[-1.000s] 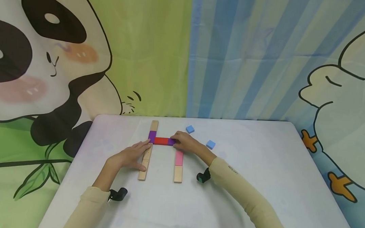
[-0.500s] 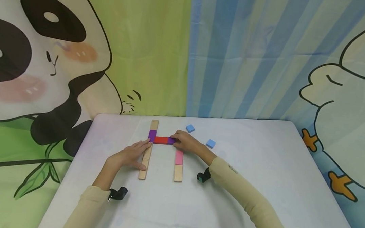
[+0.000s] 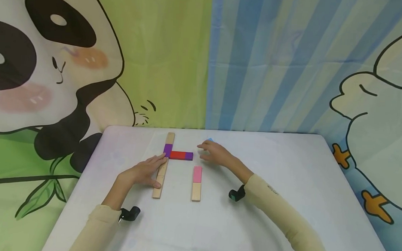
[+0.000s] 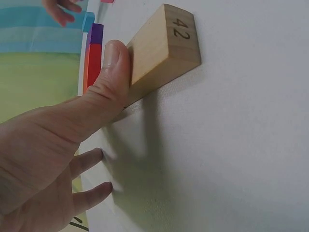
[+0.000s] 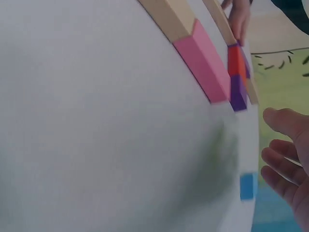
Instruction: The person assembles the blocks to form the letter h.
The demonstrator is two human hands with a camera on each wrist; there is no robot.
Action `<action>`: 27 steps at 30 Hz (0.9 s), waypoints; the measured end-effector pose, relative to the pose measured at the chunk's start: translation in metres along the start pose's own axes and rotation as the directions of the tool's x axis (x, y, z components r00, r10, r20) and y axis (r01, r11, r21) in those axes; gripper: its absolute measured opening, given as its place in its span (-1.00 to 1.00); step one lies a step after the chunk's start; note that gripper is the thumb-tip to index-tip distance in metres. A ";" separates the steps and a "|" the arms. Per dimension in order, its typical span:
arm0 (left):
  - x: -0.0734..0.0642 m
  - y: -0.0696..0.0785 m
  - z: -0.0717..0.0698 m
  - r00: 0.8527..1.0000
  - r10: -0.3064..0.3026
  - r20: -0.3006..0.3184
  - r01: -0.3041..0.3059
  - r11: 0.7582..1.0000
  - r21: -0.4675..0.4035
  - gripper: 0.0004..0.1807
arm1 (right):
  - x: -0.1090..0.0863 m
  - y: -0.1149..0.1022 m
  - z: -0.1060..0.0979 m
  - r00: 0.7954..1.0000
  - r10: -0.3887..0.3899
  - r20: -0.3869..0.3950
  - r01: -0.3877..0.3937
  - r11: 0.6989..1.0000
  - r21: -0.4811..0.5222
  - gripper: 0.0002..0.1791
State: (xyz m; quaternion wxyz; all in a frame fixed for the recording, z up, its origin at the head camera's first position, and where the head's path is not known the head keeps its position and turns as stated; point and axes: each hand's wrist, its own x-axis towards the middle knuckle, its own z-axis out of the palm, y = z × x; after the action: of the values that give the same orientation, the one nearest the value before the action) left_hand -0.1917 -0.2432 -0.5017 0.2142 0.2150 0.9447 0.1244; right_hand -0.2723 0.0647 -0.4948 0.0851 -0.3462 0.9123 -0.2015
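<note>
A row of plain wooden blocks (image 3: 157, 192) runs up the table, with a purple block (image 3: 167, 149) set into it. My left hand (image 3: 144, 171) lies along its left side, fingertips at the purple block and thumb on a plain block. The left wrist view shows that thumb against a block marked 42 (image 4: 181, 34). A red block (image 3: 177, 155) and a second purple block (image 3: 188, 156) extend rightward from the row. Just right of their end, my right hand (image 3: 216, 153) hovers with loose fingers and holds nothing. A blue block (image 3: 211, 139) peeks out behind it.
Nearer the front, a pink block (image 3: 197, 174) adjoins a plain wooden block (image 3: 196, 191), apart from the purple end. The white table (image 3: 267, 225) ends at a cartoon curtain (image 3: 177, 57) behind. A small black device (image 3: 130, 213) sits at my left wrist.
My right hand has let go of the right purple block and drawn back to the right, now covering one blue block and part of the other. The left hand stays in place.
</note>
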 end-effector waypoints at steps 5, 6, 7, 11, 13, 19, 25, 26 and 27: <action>0.000 0.002 -0.002 1.000 0.004 -0.012 -0.004 1.000 -0.003 0.17 | -0.032 0.024 -0.024 0.999 -0.006 -0.050 0.005 1.000 -0.014 -0.51; 0.000 0.002 -0.002 1.000 0.001 -0.013 -0.001 1.000 -0.004 0.17 | -0.038 0.028 -0.028 0.998 -0.008 -0.059 0.007 1.000 -0.015 -0.51; 0.000 0.002 -0.002 1.000 -0.003 -0.012 0.003 1.000 -0.003 0.17 | -0.045 0.033 -0.031 0.998 -0.007 -0.064 0.006 1.000 -0.019 -0.51; -0.001 0.001 -0.002 1.000 -0.010 -0.010 0.010 1.000 -0.001 0.17 | -0.066 0.051 -0.037 0.997 0.028 -0.069 -0.029 1.000 -0.011 -0.50; 0.000 0.000 -0.001 1.000 -0.010 -0.010 0.010 1.000 -0.004 0.17 | -0.074 0.058 -0.036 0.996 0.061 -0.061 -0.060 0.998 0.003 -0.51; 0.001 -0.001 0.001 1.000 -0.001 -0.005 0.001 1.000 -0.018 0.17 | -0.088 0.069 -0.030 0.995 0.092 -0.029 -0.091 0.995 0.032 -0.53; 0.001 0.000 0.001 1.000 0.004 -0.002 -0.004 1.000 -0.025 0.18 | -0.094 0.072 -0.023 0.998 0.062 -0.002 -0.062 0.998 0.015 -0.52; 0.001 0.001 0.001 1.000 0.005 -0.002 -0.005 1.000 -0.023 0.18 | -0.094 0.072 -0.023 0.998 0.058 -0.003 -0.058 0.998 0.009 -0.53; 0.001 0.001 0.001 1.000 0.003 -0.001 -0.003 1.000 -0.023 0.18 | -0.095 0.072 -0.022 0.998 0.062 -0.003 -0.062 0.998 0.008 -0.53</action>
State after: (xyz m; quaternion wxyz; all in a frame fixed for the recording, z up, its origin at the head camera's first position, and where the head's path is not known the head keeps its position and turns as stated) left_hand -0.1917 -0.2418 -0.5027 0.2162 0.2139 0.9429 0.1356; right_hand -0.2511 0.1832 -0.5035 0.0911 -0.3170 0.9220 -0.2027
